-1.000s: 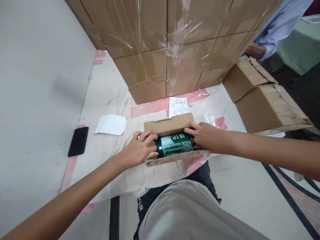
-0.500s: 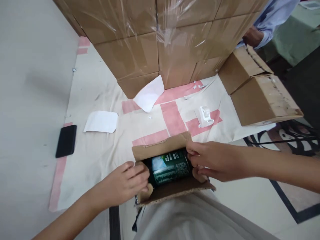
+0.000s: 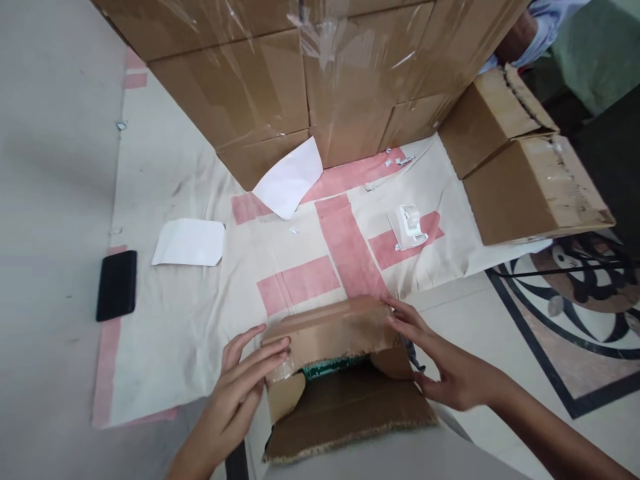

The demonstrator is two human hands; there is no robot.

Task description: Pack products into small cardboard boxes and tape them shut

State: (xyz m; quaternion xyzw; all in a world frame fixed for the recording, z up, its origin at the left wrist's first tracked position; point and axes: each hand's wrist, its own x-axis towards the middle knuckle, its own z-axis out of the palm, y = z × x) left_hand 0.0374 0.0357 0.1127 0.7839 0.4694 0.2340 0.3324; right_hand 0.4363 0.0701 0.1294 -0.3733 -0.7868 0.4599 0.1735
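A small brown cardboard box (image 3: 335,330) rests close in front of me on my lap, its far flap folded over the top and its near flap (image 3: 350,407) lying open toward me. Only a sliver of the green can (image 3: 333,365) inside shows under the far flap. My left hand (image 3: 235,387) lies flat with fingers stretched against the box's left end. On the right end, my right hand (image 3: 440,360) has its fingers extended, touching the far flap's corner.
A wall of stacked, plastic-wrapped cartons (image 3: 300,73) stands ahead on a cream and pink cloth (image 3: 200,300). Two open cartons (image 3: 525,180) lie at right. A black phone (image 3: 117,285), white papers (image 3: 189,242) and a white tape dispenser (image 3: 407,227) lie on the floor. Another person's sleeve (image 3: 545,20) shows top right.
The box came toward me off the cloth onto my lap. The far flap has been folded down over the green can, hiding most of it. Both hands shifted from the can to the flaps.
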